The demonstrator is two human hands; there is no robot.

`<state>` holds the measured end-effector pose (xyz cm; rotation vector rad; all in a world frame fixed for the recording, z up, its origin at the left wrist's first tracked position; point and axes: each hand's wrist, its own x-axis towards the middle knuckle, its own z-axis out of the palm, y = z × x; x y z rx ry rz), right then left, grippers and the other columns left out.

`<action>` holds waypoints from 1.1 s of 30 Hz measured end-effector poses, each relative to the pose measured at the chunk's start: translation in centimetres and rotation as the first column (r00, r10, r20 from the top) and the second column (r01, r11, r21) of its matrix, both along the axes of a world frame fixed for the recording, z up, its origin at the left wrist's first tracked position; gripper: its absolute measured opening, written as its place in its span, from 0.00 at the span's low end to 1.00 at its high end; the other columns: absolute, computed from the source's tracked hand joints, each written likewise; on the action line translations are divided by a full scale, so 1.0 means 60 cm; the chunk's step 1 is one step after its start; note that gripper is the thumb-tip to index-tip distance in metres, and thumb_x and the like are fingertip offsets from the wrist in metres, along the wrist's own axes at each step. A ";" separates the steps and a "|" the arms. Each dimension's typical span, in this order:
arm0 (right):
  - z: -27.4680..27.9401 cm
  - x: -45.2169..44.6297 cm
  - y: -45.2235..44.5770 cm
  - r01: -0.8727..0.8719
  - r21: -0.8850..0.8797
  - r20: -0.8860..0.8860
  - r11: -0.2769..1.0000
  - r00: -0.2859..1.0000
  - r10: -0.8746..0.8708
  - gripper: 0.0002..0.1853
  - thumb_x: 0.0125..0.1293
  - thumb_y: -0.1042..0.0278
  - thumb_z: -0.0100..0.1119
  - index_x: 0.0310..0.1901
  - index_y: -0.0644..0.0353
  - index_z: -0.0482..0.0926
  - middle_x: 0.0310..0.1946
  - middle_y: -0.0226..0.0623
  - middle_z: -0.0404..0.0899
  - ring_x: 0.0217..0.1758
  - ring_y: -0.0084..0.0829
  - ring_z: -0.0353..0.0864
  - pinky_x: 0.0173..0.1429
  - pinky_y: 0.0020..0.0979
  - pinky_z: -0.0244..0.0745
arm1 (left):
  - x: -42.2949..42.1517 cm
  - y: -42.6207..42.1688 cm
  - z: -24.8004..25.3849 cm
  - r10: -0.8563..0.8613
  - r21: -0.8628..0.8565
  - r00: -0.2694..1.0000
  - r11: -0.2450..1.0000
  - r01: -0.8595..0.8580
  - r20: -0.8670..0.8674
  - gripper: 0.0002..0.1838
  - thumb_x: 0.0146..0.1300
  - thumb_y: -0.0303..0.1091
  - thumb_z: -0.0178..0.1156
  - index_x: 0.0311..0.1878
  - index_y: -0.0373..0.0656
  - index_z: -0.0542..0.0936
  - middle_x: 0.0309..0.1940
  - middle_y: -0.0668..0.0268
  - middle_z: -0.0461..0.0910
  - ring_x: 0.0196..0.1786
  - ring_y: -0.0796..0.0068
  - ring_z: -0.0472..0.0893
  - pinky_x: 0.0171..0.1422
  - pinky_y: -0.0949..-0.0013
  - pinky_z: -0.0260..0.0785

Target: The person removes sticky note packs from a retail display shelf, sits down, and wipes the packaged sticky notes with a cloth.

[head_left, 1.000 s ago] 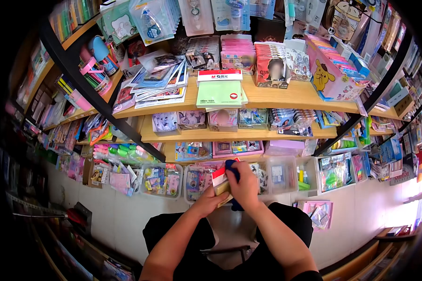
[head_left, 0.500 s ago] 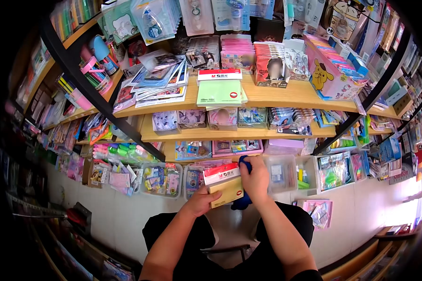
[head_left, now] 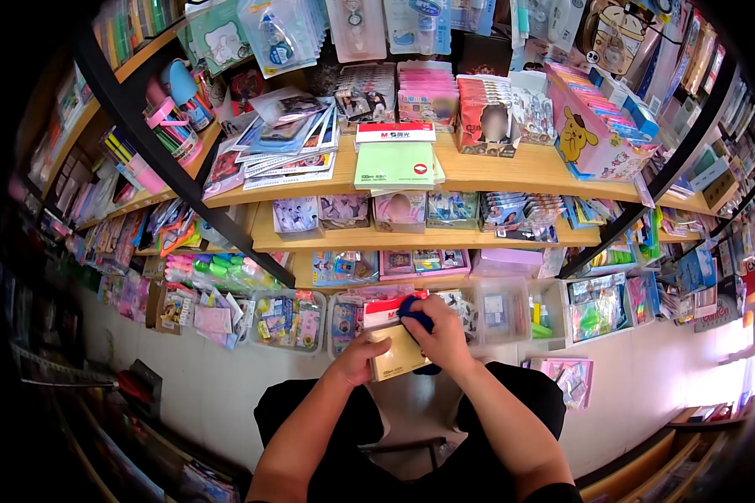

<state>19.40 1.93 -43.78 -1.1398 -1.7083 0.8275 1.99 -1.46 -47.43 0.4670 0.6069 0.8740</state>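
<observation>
A pack of yellow sticky notes [head_left: 401, 354] with a red-and-white header is gripped along its left edge by my left hand [head_left: 357, 359], thumb on its front. My right hand [head_left: 441, 337] is closed around a dark blue cloth [head_left: 414, 313], which lies against the pack's header and covers its right part. More of the cloth shows below, behind the pack. On the wooden shelf ahead lies a similar pack of green sticky notes [head_left: 394, 164], on top of other packs.
The wooden shelf [head_left: 470, 174] carries a pile of cards [head_left: 289, 142] and a pink display box [head_left: 596, 138]. Below stand clear bins of small goods [head_left: 288, 323]. A pink tray [head_left: 566, 379] sits on the floor to the right, beyond my knee.
My right hand has moved left with the cloth, from the pack's right edge onto its header. The pack has shifted slightly downward in my left hand.
</observation>
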 end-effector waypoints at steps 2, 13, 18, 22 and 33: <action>0.012 -0.002 0.000 -0.052 0.010 0.029 0.999 0.998 0.052 0.08 0.53 0.72 0.61 0.35 0.61 0.75 0.31 0.43 0.73 0.36 0.45 0.75 0.38 0.35 0.71 | -0.004 0.004 -0.008 0.028 -0.074 0.999 0.997 -0.025 0.044 0.27 0.58 0.35 0.58 0.60 0.38 0.64 0.53 0.57 0.72 0.54 0.60 0.74 0.59 0.58 0.65; -0.046 0.042 0.045 0.384 -0.177 -0.033 0.906 0.918 -0.395 0.10 0.53 0.75 0.60 0.38 0.64 0.75 0.33 0.47 0.77 0.35 0.42 0.77 0.41 0.33 0.71 | -0.004 0.012 0.033 0.104 -0.039 0.958 0.994 -0.097 0.268 0.32 0.61 0.45 0.53 0.63 0.35 0.58 0.59 0.52 0.66 0.59 0.55 0.69 0.62 0.56 0.62; 0.022 0.042 0.035 0.296 -0.291 -0.420 0.910 0.815 -0.399 0.05 0.55 0.75 0.59 0.35 0.63 0.77 0.31 0.41 0.77 0.34 0.33 0.77 0.40 0.27 0.71 | -0.014 0.011 0.025 0.067 -0.027 0.965 0.998 -0.062 0.252 0.32 0.61 0.45 0.53 0.63 0.35 0.58 0.59 0.53 0.65 0.59 0.56 0.69 0.62 0.56 0.62; 0.033 0.009 0.006 -0.078 0.050 0.007 0.996 0.997 0.078 0.08 0.53 0.74 0.61 0.35 0.63 0.77 0.31 0.42 0.74 0.35 0.40 0.75 0.41 0.31 0.70 | -0.004 0.008 0.001 0.000 -0.106 0.958 0.994 0.031 0.287 0.32 0.61 0.44 0.54 0.63 0.35 0.59 0.59 0.53 0.66 0.59 0.57 0.70 0.62 0.56 0.62; -0.062 0.020 0.036 -0.075 -0.631 -0.495 0.772 0.805 -0.326 0.08 0.61 0.64 0.57 0.38 0.59 0.77 0.33 0.38 0.80 0.32 0.36 0.77 0.42 0.29 0.70 | -0.017 0.016 0.018 0.184 -0.034 0.954 0.983 -0.182 0.236 0.33 0.61 0.44 0.54 0.64 0.36 0.58 0.57 0.53 0.68 0.59 0.56 0.70 0.62 0.56 0.62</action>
